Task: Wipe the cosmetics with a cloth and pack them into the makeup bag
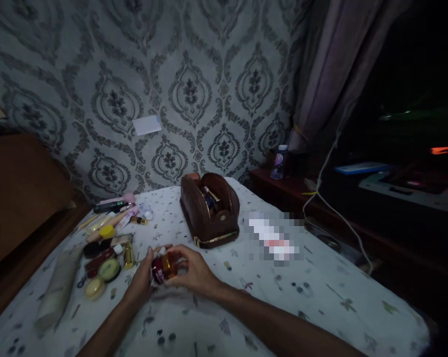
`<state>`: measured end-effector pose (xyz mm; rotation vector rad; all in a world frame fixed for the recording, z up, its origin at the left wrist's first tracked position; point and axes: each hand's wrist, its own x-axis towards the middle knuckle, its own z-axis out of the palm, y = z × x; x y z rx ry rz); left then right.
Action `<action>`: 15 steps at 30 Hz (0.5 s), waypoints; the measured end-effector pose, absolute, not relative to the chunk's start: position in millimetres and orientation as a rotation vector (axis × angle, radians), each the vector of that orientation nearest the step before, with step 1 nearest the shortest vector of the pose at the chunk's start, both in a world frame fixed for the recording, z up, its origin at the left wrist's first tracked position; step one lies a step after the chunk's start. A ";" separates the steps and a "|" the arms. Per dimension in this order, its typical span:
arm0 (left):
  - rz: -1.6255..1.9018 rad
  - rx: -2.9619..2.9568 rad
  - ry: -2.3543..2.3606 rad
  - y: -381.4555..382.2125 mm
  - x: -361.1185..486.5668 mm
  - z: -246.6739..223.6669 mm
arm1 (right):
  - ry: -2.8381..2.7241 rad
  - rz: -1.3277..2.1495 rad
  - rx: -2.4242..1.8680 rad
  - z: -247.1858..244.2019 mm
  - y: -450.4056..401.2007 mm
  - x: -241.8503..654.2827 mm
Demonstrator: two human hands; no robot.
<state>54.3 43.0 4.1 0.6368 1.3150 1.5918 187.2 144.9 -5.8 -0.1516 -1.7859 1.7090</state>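
Both hands meet over the near middle of the bed. My left hand (146, 274) is closed around the dark red side of a small glossy red-and-amber container (160, 269) with pale lettering. From the other side, the thumb and fingers of my right hand (191, 269) grip its amber part. Whether this is one piece or two side by side, I cannot tell. Beyond my hands stands an unzipped brown toiletry bag (217, 229), with a few cosmetic items (211, 198) inside. A gold-coloured bottle (128, 255) and a green-lidded jar (109, 269) lie left of my left hand.
A large tube (59, 287), a yellow-capped jar (107, 231) and several other cosmetics spread across the left of the patterned sheet (283, 317). A pixelated pale item (272, 237) lies right of the bag. On the dark ledge stand a bottle (279, 162) and a white cable (330, 158).
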 end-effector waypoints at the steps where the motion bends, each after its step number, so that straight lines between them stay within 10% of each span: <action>1: 1.601 0.636 1.285 43.5 57.0 3.7 | -1.762 1.732 -0.190 -5.3 144.0 186.7; 15: 1.402 0.927 1.315 34.9 60.5 14.8 | -2.081 1.135 -0.176 2.7 147.1 194.2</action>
